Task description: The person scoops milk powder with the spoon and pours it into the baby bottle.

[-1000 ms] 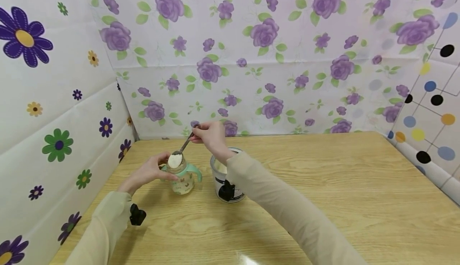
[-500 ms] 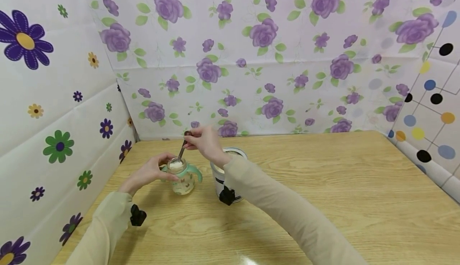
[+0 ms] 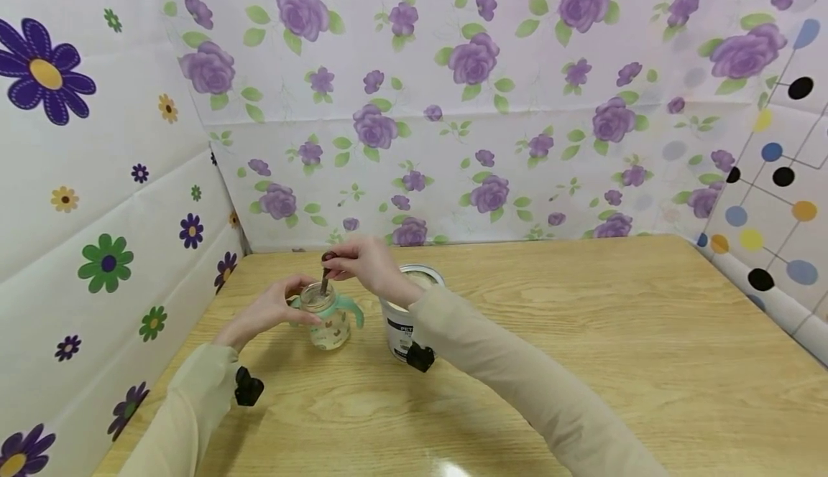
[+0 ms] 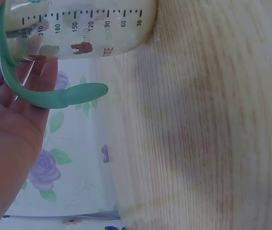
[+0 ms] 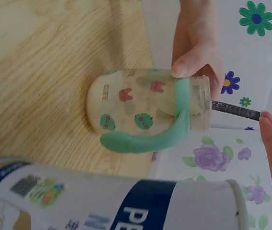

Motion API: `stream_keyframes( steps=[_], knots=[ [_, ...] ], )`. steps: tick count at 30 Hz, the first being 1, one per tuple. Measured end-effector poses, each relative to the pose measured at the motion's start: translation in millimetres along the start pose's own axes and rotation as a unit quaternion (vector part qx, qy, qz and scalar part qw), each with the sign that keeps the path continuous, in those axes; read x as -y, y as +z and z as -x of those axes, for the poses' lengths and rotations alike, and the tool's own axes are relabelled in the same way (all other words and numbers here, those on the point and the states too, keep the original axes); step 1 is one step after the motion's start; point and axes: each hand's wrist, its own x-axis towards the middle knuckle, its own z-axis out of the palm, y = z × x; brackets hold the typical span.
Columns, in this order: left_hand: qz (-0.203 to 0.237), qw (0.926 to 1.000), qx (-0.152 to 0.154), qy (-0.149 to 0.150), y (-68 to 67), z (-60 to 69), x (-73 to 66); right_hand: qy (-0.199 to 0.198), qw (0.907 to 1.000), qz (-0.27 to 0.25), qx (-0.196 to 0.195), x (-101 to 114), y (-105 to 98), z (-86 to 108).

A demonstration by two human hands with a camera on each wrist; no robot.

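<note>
A clear baby bottle (image 3: 329, 335) with green handles (image 5: 147, 141) and printed pictures stands upright on the table, its top uncapped. My left hand (image 3: 274, 309) grips it around the neck, thumb on the near side. In the left wrist view the bottle (image 4: 88, 31) shows measuring marks, and its contents look pale and cloudy. My right hand (image 3: 374, 267) pinches the dark handle of a spoon (image 3: 325, 280). The spoon stands nearly upright, its lower end down inside the bottle's mouth. In the right wrist view the spoon's handle (image 5: 236, 110) enters the opening; its bowl looks blurred behind the glass.
A white and dark-blue can (image 3: 399, 335) of pale powder stands lidless just right of the bottle, partly behind my right wrist. Wood-grain table (image 3: 582, 319) extends to the right. Flowered sheets (image 3: 453, 103) rise at the back and left; a dotted sheet (image 3: 776, 211) hangs on the right.
My right hand has moved left and down. The spoon, heaped with white powder over the mouth earlier, has tipped upright into the bottle, and the heap is gone from view. The left hand stays put.
</note>
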Motion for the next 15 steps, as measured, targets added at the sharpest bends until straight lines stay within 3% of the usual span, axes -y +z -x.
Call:
stream_keyframes(
  steps=[5,15],
  knots=[
    [-0.004,0.9999,0.001,0.01,0.3,0.6,1.2,-0.023,0.9996,-0.002,0.017,-1.7,-1.5,3.5],
    [-0.007,0.9999,0.002,0.01,-0.1,0.5,-1.2,-0.026,0.9982,-0.036,0.039,-2.3,-8.2,5.1]
  ],
)
